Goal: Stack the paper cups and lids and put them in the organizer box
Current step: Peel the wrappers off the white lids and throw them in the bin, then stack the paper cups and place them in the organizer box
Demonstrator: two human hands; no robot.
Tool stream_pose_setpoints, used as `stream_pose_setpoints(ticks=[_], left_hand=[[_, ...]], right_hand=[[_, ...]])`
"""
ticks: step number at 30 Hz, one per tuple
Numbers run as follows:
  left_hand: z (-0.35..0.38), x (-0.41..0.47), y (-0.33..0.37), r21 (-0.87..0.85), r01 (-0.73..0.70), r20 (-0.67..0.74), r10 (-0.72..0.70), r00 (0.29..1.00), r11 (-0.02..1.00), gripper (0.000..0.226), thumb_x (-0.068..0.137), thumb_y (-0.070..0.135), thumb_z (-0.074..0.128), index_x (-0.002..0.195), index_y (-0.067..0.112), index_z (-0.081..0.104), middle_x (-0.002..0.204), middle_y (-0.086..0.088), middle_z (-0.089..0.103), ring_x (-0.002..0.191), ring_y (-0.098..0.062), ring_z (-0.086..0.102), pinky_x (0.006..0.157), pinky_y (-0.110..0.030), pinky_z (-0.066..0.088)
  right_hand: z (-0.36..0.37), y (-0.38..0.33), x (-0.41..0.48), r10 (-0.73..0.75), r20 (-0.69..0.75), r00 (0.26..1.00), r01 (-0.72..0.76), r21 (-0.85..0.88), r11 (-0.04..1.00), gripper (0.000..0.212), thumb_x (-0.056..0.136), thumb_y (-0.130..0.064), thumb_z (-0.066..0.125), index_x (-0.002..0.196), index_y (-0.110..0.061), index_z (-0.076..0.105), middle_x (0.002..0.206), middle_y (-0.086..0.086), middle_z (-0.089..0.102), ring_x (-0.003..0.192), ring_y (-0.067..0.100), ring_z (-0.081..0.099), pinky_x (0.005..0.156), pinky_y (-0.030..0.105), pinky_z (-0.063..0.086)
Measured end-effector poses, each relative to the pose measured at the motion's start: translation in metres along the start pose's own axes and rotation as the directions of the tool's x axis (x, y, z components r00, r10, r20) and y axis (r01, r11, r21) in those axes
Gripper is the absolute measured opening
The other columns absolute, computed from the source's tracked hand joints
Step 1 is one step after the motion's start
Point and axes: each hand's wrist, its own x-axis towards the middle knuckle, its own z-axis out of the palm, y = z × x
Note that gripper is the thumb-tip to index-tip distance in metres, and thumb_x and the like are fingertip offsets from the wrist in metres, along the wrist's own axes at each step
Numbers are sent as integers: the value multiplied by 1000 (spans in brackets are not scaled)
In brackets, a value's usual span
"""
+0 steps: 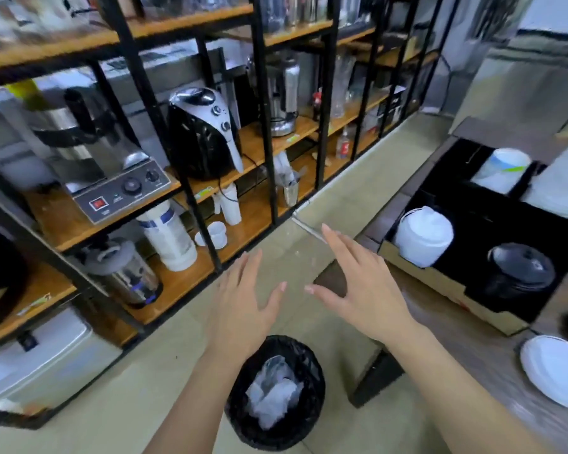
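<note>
Head view. Both hands were held out over the tiled floor, above a black-lined waste bin (274, 393) containing crumpled clear plastic. The left hand (243, 309) was spread flat, fingers apart, with nothing held. The right hand (361, 290) was likewise opened wide and empty, its thumb pointed toward the left hand. The organizer box (446, 283), dark inside with a cardboard front wall, was seen at the right on a table (492, 365). A stack of white lids (423, 235) and a stack of black lids (522, 271) were lodged in its front compartments; paper cups (502, 170) were lodged farther back. White plates (554, 370) were lying nearby. Shelving (269, 126) with appliances was seen at the left.
</note>
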Motion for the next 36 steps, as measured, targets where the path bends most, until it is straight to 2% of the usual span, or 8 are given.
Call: stream_pose_setpoints(ticks=[6,10,13,16,20,26,30,36], left_hand=[[18,18,105,-78,-197,62,202,977,977,66,90,51,46,148,28,23,156,1,27,144,-16,21,117,-35,18],[53,25,178,-154,-298,100,314,944,942,66,89,55,45,147,29,25,154,4,30,143,-13,24,116,-34,25],[88,29,236,-172,-395,108,416,903,902,67,86,59,41,146,30,27,152,6,34,140,-12,30,111,-34,35],[125,28,301,-203,-450,135,480,867,870,68,89,57,44,148,30,23,154,7,31,143,-11,24,115,-34,29],[168,21,381,-251,-538,157,582,798,805,67,89,53,48,146,26,29,153,3,35,141,-13,29,115,-32,27],[217,11,452,-345,-546,241,634,735,763,81,76,66,32,144,23,33,150,3,39,138,-13,35,113,-33,31],[246,16,480,-422,-479,326,622,712,769,72,82,55,48,144,22,34,149,3,41,136,-15,36,112,-37,32],[284,30,506,-507,-426,475,655,587,750,68,88,52,51,147,33,23,155,9,28,142,-9,25,115,-34,25]], right_hand=[[-89,62,-31,181,-153,972,-191,-55,980,84,76,-71,38,146,-34,8,148,5,39,133,24,40,105,43,38],[-141,118,-66,281,-255,925,-314,-98,944,81,77,-68,38,145,-37,8,148,3,39,133,23,39,105,41,33],[-178,163,-94,347,-312,885,-390,-86,917,78,78,-67,39,144,-37,11,147,2,40,129,24,44,99,44,38],[-217,209,-122,403,-351,845,-462,-98,882,80,77,-66,41,145,-32,14,144,4,43,126,26,47,95,46,41],[-260,266,-161,470,-435,768,-558,-94,824,82,76,-66,42,145,-31,15,145,4,42,131,25,41,100,46,38],[-286,325,-202,599,-456,658,-697,-69,714,89,72,-68,42,145,-25,16,142,7,44,127,26,45,93,46,41],[-286,351,-216,653,-478,587,-736,20,676,89,74,-56,64,144,-19,24,144,7,42,126,26,46,96,46,44],[-272,380,-219,797,-359,486,-782,227,580,103,72,-50,70,147,-17,8,150,9,31,136,22,32,104,38,34]])
